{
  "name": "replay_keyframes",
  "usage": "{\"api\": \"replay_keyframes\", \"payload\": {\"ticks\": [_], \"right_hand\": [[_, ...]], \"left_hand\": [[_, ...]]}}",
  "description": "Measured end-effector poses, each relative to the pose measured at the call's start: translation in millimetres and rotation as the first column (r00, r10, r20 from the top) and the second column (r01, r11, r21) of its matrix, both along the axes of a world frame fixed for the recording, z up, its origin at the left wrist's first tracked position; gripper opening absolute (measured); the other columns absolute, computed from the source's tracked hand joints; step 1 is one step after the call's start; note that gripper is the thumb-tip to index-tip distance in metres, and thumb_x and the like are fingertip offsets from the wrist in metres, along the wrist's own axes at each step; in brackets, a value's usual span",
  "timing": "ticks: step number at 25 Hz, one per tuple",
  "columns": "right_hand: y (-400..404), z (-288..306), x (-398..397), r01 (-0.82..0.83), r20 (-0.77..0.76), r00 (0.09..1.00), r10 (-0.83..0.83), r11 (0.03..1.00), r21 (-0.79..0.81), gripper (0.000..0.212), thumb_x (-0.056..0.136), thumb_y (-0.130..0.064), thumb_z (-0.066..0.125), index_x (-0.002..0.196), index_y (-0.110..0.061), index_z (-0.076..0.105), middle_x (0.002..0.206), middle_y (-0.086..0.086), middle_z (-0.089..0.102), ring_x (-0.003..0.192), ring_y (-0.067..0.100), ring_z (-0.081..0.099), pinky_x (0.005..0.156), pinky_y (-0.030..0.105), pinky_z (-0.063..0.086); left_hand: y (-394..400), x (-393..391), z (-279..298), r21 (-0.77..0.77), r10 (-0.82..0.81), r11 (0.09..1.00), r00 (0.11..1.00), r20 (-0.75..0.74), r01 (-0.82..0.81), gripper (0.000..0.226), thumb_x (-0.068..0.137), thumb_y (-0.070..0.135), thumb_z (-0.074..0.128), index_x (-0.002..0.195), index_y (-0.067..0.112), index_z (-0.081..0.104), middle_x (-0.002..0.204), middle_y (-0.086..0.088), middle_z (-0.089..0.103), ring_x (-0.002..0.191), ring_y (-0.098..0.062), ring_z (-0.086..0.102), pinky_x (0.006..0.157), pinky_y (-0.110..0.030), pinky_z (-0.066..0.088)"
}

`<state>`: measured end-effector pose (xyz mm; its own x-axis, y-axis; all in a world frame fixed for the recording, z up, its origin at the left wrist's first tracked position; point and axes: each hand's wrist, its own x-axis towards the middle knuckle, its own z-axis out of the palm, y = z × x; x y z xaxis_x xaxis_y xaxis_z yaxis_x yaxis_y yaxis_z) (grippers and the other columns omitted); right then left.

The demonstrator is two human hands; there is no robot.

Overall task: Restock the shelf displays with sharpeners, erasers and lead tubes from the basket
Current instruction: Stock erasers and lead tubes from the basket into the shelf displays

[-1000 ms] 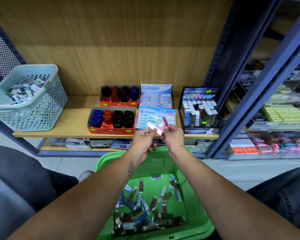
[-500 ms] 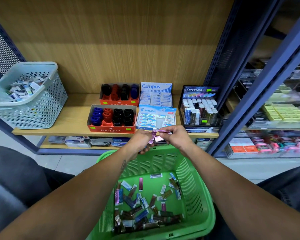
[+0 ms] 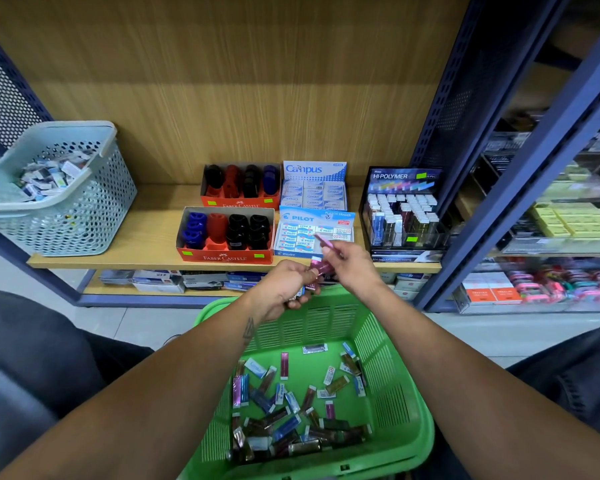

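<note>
Both hands met just above the far rim of the green basket (image 3: 413, 403), in front of the shelf edge. The left hand (image 3: 284, 285) was curled round a small bunch of lead tubes (image 3: 314, 277), pink ones showing at the top. The right hand (image 3: 352, 263) pinched a single pink lead tube (image 3: 326, 243) by one end, tip raised toward the Pilot eraser box (image 3: 314, 233). Its home looked to be the black Hi-Polymer lead display (image 3: 402, 213), just to the right on the shelf (image 3: 118, 261).

Best play, by my reading: keep the pinch near the tube's end, carry it right, and drop it upright, cap up, into a column of matching colour. The slots looked narrow and crowded, so a tilted entry could knock neighbours. The left hand ought to hold its bunch firm and low, clear of the path. Plenty of tubes and erasers lay loose in the basket, so much was left to do.
</note>
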<state>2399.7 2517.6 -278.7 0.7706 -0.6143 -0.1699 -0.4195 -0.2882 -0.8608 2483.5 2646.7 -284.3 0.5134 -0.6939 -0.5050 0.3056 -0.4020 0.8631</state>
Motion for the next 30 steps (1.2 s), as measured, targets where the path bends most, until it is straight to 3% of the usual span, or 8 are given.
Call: {"api": "replay_keyframes", "payload": {"ticks": [2, 4, 8, 11, 18, 23, 27, 30], "right_hand": [[-5.1, 2.2, -0.1, 0.072, 0.017, 0.997, -0.073, 0.997, 0.031, 0.020, 0.104, -0.025, 0.049, 0.123, -0.028, 0.053, 0.094, 0.008, 0.072, 0.067, 0.014, 0.060, 0.054, 0.025, 0.039], [-6.5, 0.9, -0.5, 0.106, 0.089, 0.989, -0.121, 0.982, 0.156, 0.016, 0.104, -0.017, 0.049, 0.119, -0.019, 0.045, 0.097, 0.006, 0.074, 0.067, 0.018, 0.067, 0.054, 0.024, 0.042], [-3.8, 0.7, -3.8, 0.064, 0.221, 0.961, -0.165, 0.913, 0.403, 0.009, 0.094, -0.004, 0.065, 0.097, -0.012, 0.063, 0.079, 0.006, 0.069, 0.058, 0.014, 0.056, 0.056, 0.025, 0.043], [-6.5, 0.9, -4.8, 0.049, 0.164, 0.976, -0.142, 0.882, 0.469, 0.019, 0.096, -0.001, 0.058, 0.100, -0.017, 0.068, 0.072, 0.002, 0.058, 0.060, 0.010, 0.047, 0.057, 0.023, 0.040], [-5.2, -3.6, -3.1, -0.040, 0.075, 0.997, 0.028, 0.984, 0.173, 0.017, 0.089, 0.003, 0.065, 0.097, -0.011, 0.060, 0.060, -0.002, 0.058, 0.051, 0.013, 0.051, 0.051, 0.024, 0.042], [-4.6, -7.6, 1.4, 0.089, 0.180, 0.972, -0.154, 0.941, 0.326, 0.033, 0.088, 0.007, 0.066, 0.119, -0.003, 0.058, 0.099, 0.012, 0.063, 0.071, 0.021, 0.067, 0.073, 0.027, 0.059], [-8.3, -6.7, -1.8, 0.094, 0.214, 0.962, -0.171, 0.940, 0.328, 0.031, 0.085, 0.008, 0.070, 0.113, -0.003, 0.067, 0.092, 0.008, 0.063, 0.071, 0.012, 0.066, 0.079, 0.027, 0.058], [-10.5, -3.4, -2.4, 0.055, 0.204, 0.974, -0.102, 0.973, 0.225, 0.032, 0.085, 0.004, 0.072, 0.115, -0.007, 0.070, 0.093, 0.009, 0.066, 0.074, 0.017, 0.064, 0.081, 0.034, 0.057]], "left_hand": [[-1.9, 3.3, 3.0, -0.002, 0.126, 0.992, 0.990, -0.069, -0.126, 0.017, 0.102, 0.013, 0.052, 0.103, -0.002, 0.060, 0.080, -0.015, 0.063, 0.042, -0.012, 0.041, 0.033, -0.017, 0.024], [-2.6, 6.7, 4.4, -0.001, 0.236, 0.971, 0.963, -0.128, -0.238, 0.017, 0.103, 0.013, 0.049, 0.106, -0.002, 0.056, 0.085, -0.016, 0.065, 0.045, -0.013, 0.043, 0.035, -0.020, 0.027], [-3.9, 8.4, 4.4, 0.010, 0.326, 0.944, 0.931, -0.166, -0.329, 0.015, 0.102, 0.011, 0.050, 0.113, 0.002, 0.054, 0.094, -0.016, 0.068, 0.049, -0.013, 0.046, 0.038, -0.022, 0.031], [-3.5, 11.2, 3.1, 0.015, 0.360, 0.931, 0.914, -0.186, -0.364, 0.013, 0.101, 0.009, 0.050, 0.113, 0.007, 0.053, 0.095, -0.016, 0.067, 0.052, -0.015, 0.047, 0.041, -0.024, 0.032], [-4.6, 7.0, 4.0, -0.018, 0.309, 0.949, 0.937, -0.164, -0.316, 0.011, 0.099, 0.008, 0.050, 0.108, 0.004, 0.055, 0.090, -0.015, 0.061, 0.049, -0.017, 0.047, 0.039, -0.021, 0.028], [-7.6, 1.7, 7.6, -0.062, 0.213, 0.972, 0.964, -0.159, -0.225, 0.014, 0.099, 0.007, 0.048, 0.098, 0.005, 0.062, 0.075, -0.011, 0.064, 0.047, -0.017, 0.043, 0.038, -0.019, 0.024], [-11.3, -1.7, 10.0, -0.077, 0.197, 0.974, 0.963, -0.185, -0.214, 0.020, 0.103, 0.019, 0.046, 0.102, 0.005, 0.061, 0.077, -0.012, 0.062, 0.045, -0.017, 0.044, 0.036, -0.018, 0.025], [-13.5, -5.4, 13.2, -0.044, 0.188, 0.979, 0.965, -0.185, -0.199, 0.015, 0.102, 0.011, 0.047, 0.098, 0.005, 0.061, 0.076, -0.013, 0.060, 0.046, -0.018, 0.045, 0.037, -0.017, 0.025]]}}
